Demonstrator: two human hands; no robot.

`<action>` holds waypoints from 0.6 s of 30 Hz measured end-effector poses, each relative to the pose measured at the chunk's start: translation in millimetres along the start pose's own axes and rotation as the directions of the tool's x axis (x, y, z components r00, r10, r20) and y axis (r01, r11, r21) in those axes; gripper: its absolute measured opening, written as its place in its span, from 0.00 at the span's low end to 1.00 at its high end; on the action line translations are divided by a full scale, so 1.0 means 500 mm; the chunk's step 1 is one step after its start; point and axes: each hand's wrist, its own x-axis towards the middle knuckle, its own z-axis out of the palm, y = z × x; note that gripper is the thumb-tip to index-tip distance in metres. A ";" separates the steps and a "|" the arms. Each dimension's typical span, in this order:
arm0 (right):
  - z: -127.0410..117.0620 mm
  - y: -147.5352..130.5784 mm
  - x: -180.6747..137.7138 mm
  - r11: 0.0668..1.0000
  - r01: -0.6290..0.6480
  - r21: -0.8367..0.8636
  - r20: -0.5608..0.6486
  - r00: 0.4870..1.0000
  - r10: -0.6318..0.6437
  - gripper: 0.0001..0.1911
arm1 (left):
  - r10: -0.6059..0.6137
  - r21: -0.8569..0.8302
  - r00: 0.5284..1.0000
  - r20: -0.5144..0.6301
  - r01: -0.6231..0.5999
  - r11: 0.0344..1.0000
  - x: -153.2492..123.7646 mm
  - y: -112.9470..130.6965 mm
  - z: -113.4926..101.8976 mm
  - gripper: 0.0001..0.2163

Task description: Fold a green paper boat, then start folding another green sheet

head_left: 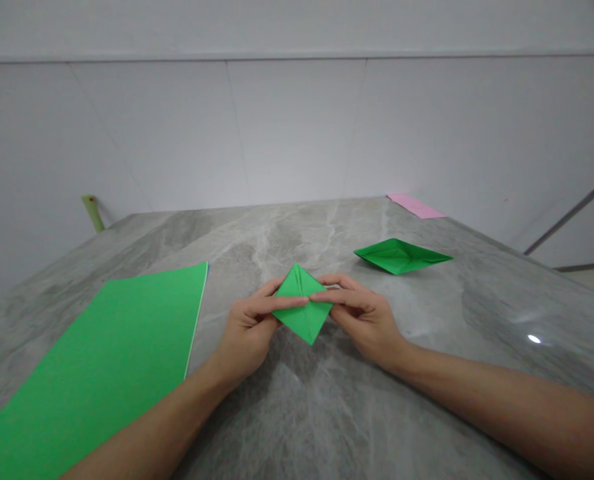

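Observation:
A small diamond of folded green paper (304, 323) is held just above the table in front of me, creased down its middle. My left hand (251, 327) grips its left corner, with the index finger lying across the front face. On the opposite corner my right hand (364, 317) has hold of it, its index finger also on the front. Both index fingertips nearly meet at the centre crease. The fingers behind the paper are partly hidden. Beyond my right hand rests a folded green paper boat (399, 257), long and pointed at both ends.
A stack of green paper sheets (111, 347) lies on the left of the grey marbled table (367, 413). Near the back right edge is a piece of pink paper (417, 205). A white wall (287, 133) stands behind, and a light green object (93, 213) shows past the left edge.

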 end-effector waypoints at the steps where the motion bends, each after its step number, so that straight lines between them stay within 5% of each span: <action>1: 0.000 -0.001 0.000 1.000 0.009 -0.002 0.013 1.000 -0.009 0.21 | 0.002 -0.010 1.000 0.018 -0.002 1.000 -0.001 0.001 -0.001 0.17; 7: -0.003 -0.014 0.001 0.997 0.074 0.020 0.096 0.993 -0.076 0.22 | 0.008 -0.137 0.998 0.061 0.000 0.991 -0.005 0.002 -0.007 0.19; 10: -0.003 -0.019 -0.001 0.996 0.038 0.078 0.173 0.984 -0.051 0.18 | 0.000 -0.017 1.000 -0.009 0.000 1.000 -0.003 0.004 -0.001 0.12; 13: 0.004 -0.018 -0.004 0.995 -0.062 0.078 0.125 0.991 0.052 0.11 | 0.012 0.090 0.997 -0.080 -0.005 0.996 -0.002 0.007 0.011 0.12; 18: 0.020 -0.016 -0.008 0.968 -0.228 0.106 -0.023 0.972 0.232 0.30 | -0.026 -0.085 0.998 -0.054 0.021 0.996 -0.007 0.010 0.028 0.25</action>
